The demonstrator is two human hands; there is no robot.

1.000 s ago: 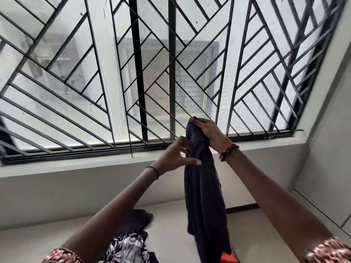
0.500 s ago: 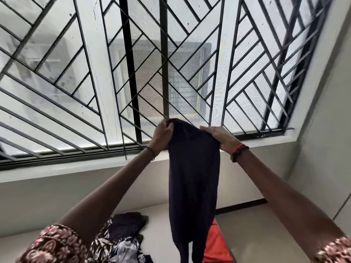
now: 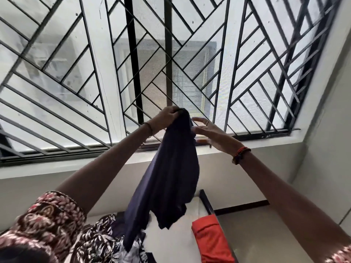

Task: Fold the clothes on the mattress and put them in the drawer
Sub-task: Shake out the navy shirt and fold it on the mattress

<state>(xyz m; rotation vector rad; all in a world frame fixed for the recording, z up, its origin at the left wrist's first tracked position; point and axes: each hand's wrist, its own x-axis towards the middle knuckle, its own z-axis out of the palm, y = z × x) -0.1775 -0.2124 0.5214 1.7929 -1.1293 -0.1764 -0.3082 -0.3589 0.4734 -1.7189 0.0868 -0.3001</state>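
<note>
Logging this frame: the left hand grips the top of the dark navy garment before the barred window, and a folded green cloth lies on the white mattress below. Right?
One slip: the head view shows the folded cloth orange-red, not green. The left hand does grip the dark navy garment.

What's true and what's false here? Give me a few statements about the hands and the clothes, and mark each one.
1. The left hand grips the top of the dark garment. True.
2. The right hand is clenched round the garment. False: its fingers are straight, beside the cloth.
3. The orange cloth lies folded on the mattress. True.
4. The dark garment lies flat on the mattress. False: it hangs in the air.
5. The red bracelet is on the left wrist. False: it is on the right wrist.
</note>
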